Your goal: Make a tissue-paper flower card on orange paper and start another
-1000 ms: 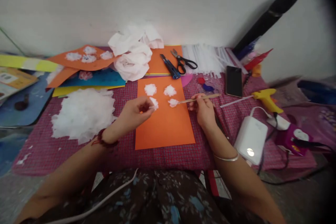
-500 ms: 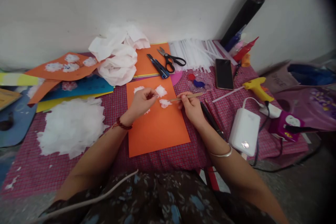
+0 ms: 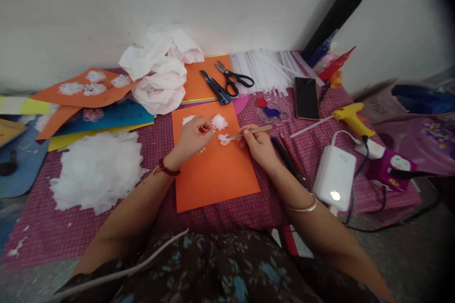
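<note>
An orange sheet of paper [image 3: 216, 175] lies before me with several white fluffy tufts on it, partly covered by my left hand. My right hand [image 3: 259, 144] is closed on a thin wooden stick [image 3: 261, 129]. The stick's left tip touches a pinkish-white tuft [image 3: 223, 139] on the sheet. My left hand [image 3: 195, 137] hovers over the sheet's left part, thumb and fingertips pinched together. A tiny white bit seems to show at those fingertips, too small to name. Just beyond them sits another white tuft [image 3: 219, 121].
A heap of white paper pieces [image 3: 99, 170] lies left. Behind are crumpled white paper [image 3: 159, 90], a utility knife [image 3: 215, 87], scissors [image 3: 232, 78] and glue sticks [image 3: 259, 68]. Rightward are a paint palette [image 3: 272, 111], phone [image 3: 306, 98], yellow glue gun [image 3: 353, 118] and white power bank [image 3: 334, 177].
The view has shifted slightly. Both hands keep nearly the same place and grip, with the stick's tip still at the pinkish-white tuft.
</note>
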Demonstrator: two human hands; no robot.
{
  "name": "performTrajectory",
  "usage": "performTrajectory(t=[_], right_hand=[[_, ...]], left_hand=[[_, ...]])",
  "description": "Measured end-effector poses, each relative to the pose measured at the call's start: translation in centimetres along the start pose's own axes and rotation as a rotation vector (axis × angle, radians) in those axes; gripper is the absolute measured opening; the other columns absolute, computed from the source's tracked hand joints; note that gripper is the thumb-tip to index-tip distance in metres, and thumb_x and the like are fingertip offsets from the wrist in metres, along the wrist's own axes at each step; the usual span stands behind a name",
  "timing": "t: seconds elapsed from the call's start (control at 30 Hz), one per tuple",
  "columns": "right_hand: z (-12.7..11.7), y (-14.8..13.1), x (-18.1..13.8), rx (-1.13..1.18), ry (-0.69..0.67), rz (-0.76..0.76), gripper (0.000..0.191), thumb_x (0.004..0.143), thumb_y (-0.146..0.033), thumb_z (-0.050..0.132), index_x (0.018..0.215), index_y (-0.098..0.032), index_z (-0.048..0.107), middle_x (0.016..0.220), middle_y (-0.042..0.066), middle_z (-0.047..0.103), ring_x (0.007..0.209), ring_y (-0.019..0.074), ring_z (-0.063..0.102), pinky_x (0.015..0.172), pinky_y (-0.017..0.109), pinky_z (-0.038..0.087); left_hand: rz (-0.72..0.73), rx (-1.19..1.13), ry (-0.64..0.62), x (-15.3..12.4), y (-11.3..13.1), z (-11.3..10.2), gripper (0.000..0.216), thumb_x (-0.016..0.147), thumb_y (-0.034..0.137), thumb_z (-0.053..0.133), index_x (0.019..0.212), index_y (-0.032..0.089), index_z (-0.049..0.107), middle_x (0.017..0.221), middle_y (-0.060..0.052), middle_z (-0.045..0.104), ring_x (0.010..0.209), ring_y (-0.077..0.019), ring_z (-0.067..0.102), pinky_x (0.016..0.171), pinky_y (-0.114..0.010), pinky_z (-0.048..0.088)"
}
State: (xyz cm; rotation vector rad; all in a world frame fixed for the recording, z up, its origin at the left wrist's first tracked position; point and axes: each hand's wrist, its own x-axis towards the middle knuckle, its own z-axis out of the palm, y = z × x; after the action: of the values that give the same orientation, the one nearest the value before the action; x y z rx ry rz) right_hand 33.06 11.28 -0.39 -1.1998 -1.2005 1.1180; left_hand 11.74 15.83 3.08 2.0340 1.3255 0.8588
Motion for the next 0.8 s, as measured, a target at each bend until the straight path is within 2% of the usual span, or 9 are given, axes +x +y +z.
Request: performTrajectory(t=[0.1,0.27,0.33,0.4,0.53,0.8], right_hand=[[-0.1,0.2,0.3,0.024,0.034,0.028,0.029,0.086,-0.049,0.063,0.081,-0.020,0.064,0.063,-0.003,0.063,0.055,0.0111,0.058,0.056,0.025,0.044],[-1.4,0.3,1.3,0.310,0.241,0.220,0.026,0.086,-0.047,0.061,0.083,-0.021,0.060,0.059,-0.005,0.061,0.043,0.0079,0.051,0.046,0.022,0.045],[-1.9,0.3,1.4,0.354,0.281,0.262,0.025,0.086,-0.046,0.061,0.081,-0.021,0.058,0.056,-0.006,0.058,0.041,0.0074,0.049,0.043,0.021,0.044],[-1.9,0.1,1.4,0.335,0.266,0.253,0.026,0.086,-0.045,0.062,0.078,-0.021,0.057,0.053,-0.006,0.056,0.039,0.0069,0.048,0.040,0.020,0.041],[-1.2,-0.3,1.0,0.216,0.151,0.208,0.030,0.083,-0.047,0.066,0.072,-0.021,0.057,0.051,-0.005,0.057,0.039,0.0063,0.047,0.038,0.018,0.036],[-0.4,-0.1,1.0,0.150,0.063,0.170,0.034,0.082,-0.054,0.066,0.074,-0.021,0.059,0.054,-0.004,0.059,0.041,0.0072,0.048,0.040,0.020,0.038]], left_hand=[[0.005,-0.002,-0.009,0.0,0.0,-0.1,0.005,0.076,0.016,0.054,0.072,0.019,0.057,0.083,-0.003,0.065,0.080,-0.0162,0.060,0.071,-0.030,0.048],[-0.021,0.004,-0.028,0.1,-0.5,-0.2,0.005,0.075,0.018,0.055,0.070,0.019,0.056,0.080,-0.002,0.063,0.077,-0.0159,0.058,0.069,-0.030,0.047],[-0.025,0.029,-0.025,0.2,-0.8,-0.2,0.007,0.073,0.017,0.056,0.067,0.019,0.054,0.077,-0.002,0.061,0.074,-0.0159,0.056,0.067,-0.030,0.045],[-0.022,0.062,-0.020,0.2,-1.0,-0.2,0.009,0.072,0.016,0.057,0.064,0.019,0.053,0.074,-0.001,0.057,0.072,-0.0157,0.053,0.065,-0.030,0.043],[-0.002,0.084,-0.042,0.2,-0.7,-0.2,0.011,0.072,0.017,0.058,0.063,0.019,0.053,0.073,-0.001,0.054,0.069,-0.0151,0.050,0.064,-0.031,0.042],[-0.002,0.084,-0.063,0.1,0.0,-0.2,0.009,0.072,0.017,0.058,0.064,0.019,0.055,0.075,-0.001,0.057,0.070,-0.0156,0.052,0.066,-0.032,0.043]])
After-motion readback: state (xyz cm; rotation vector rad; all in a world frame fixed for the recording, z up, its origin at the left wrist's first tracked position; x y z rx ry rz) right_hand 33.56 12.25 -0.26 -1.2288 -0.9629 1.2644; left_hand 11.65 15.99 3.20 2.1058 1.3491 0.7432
